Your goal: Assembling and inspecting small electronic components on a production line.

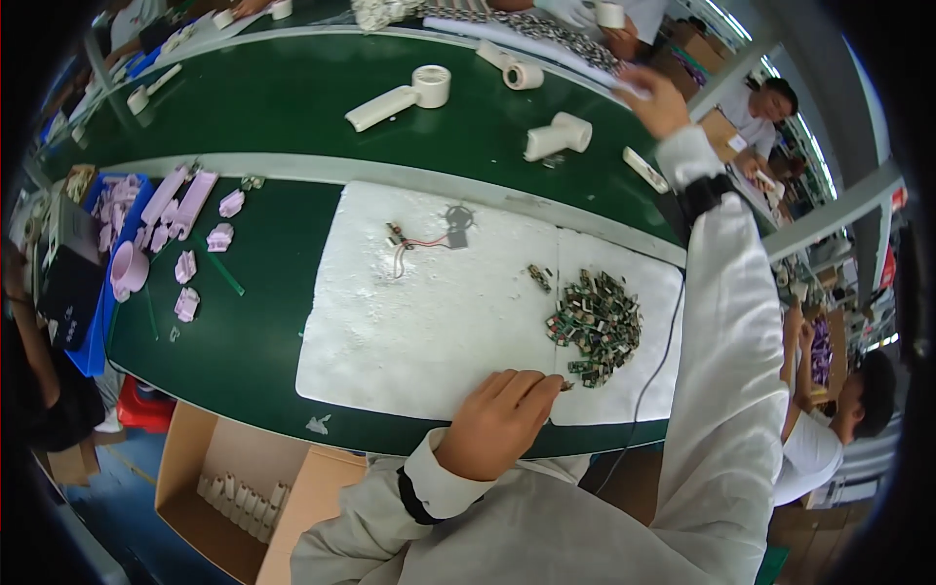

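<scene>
My left hand (pixel 500 417) rests at the near edge of a white foam board (pixel 390 331), its fingers curled together. At its fingertips, beside a pile of small green circuit boards (pixel 597 327), whatever it pinches is too small to make out. My right hand (pixel 656 102) is stretched far out over the back right of the green conveyor, fingers bent together; what they hold is unclear. On the foam, a small motor-like grey part (pixel 457 229) is joined by red and black wires to a little board (pixel 395 234). A few loose circuit boards (pixel 538 278) lie left of the pile.
White handheld fan housings (pixel 429 88) lie along the green conveyor (pixel 283 93). Pink plastic parts (pixel 185 267) and a blue bin (pixel 93 341) are at left. A carton (pixel 185 478) of white parts stands below. A dark cable (pixel 655 375) crosses the foam's right side. Co-workers sit around.
</scene>
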Motion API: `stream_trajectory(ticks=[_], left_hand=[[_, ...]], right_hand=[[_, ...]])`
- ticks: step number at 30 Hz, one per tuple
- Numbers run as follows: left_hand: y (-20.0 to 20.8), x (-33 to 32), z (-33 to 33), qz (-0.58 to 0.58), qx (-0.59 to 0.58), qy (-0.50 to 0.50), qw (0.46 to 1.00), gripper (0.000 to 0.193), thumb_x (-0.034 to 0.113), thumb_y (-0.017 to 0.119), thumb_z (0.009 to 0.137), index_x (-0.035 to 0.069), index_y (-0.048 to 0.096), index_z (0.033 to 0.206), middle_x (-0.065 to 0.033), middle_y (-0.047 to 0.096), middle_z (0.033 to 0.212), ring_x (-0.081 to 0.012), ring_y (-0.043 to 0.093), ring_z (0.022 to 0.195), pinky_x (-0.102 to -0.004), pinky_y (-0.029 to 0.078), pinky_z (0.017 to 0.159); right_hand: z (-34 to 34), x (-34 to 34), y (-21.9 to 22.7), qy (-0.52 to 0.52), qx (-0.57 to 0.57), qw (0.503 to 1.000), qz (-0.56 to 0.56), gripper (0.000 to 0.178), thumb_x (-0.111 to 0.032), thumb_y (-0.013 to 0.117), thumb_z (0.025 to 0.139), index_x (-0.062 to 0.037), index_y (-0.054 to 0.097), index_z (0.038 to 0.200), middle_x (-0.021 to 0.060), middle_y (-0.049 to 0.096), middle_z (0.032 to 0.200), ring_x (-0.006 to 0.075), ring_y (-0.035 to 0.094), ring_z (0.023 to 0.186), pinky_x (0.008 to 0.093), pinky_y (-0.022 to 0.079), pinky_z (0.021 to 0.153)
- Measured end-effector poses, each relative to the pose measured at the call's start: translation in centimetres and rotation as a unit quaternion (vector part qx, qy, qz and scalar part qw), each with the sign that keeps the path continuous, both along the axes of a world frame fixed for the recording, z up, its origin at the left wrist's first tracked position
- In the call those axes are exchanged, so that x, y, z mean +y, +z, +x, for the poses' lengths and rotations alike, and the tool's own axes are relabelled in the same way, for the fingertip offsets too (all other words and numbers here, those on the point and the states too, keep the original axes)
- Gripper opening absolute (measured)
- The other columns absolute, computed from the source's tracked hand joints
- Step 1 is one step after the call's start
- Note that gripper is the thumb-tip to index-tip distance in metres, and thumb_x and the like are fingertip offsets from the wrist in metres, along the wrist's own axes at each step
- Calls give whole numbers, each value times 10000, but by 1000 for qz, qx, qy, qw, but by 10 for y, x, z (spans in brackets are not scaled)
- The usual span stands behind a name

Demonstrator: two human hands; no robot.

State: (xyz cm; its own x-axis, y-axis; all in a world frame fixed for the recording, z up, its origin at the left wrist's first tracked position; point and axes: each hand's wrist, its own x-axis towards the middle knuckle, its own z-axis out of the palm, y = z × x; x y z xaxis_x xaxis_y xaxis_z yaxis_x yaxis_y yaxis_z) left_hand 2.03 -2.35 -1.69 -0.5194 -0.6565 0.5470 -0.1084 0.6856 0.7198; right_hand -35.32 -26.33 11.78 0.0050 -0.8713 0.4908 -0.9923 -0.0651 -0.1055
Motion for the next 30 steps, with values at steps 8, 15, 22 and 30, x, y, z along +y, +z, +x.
stream_trajectory(ticks=[8,15,22,30], left_hand=[[0,4,1,-17,4,-26,999,264,-8,712,829,28,671,1088,-86,667,996,-275,649,869,-367,540,777],[8,-2,-8,-27,-23,-44,998,231,-5,705,842,25,674,1069,-90,694,992,-272,649,861,-373,537,767],[5,-3,-6,-56,-21,-19,998,162,27,690,873,32,675,1034,-91,673,908,-266,623,812,-360,529,768],[-4,4,-9,-13,-3,-41,999,125,34,673,919,31,692,1043,-129,707,949,-317,655,856,-409,538,762]], right_hand=[[-218,154,-107,-368,-15,897,245,871,-577,739,830,-54,449,1463,248,510,1472,412,548,1308,427,442,1075],[-184,171,-104,-325,-19,932,159,878,-563,747,836,-79,419,1490,258,577,1396,414,583,1270,435,471,1043],[-136,121,-118,-421,-51,890,165,822,-528,744,841,-152,410,1492,255,579,1391,451,576,1259,497,481,1028],[-229,138,-155,-456,-126,878,72,883,-481,746,811,-144,316,1505,254,639,1265,418,665,1115,501,543,937]])
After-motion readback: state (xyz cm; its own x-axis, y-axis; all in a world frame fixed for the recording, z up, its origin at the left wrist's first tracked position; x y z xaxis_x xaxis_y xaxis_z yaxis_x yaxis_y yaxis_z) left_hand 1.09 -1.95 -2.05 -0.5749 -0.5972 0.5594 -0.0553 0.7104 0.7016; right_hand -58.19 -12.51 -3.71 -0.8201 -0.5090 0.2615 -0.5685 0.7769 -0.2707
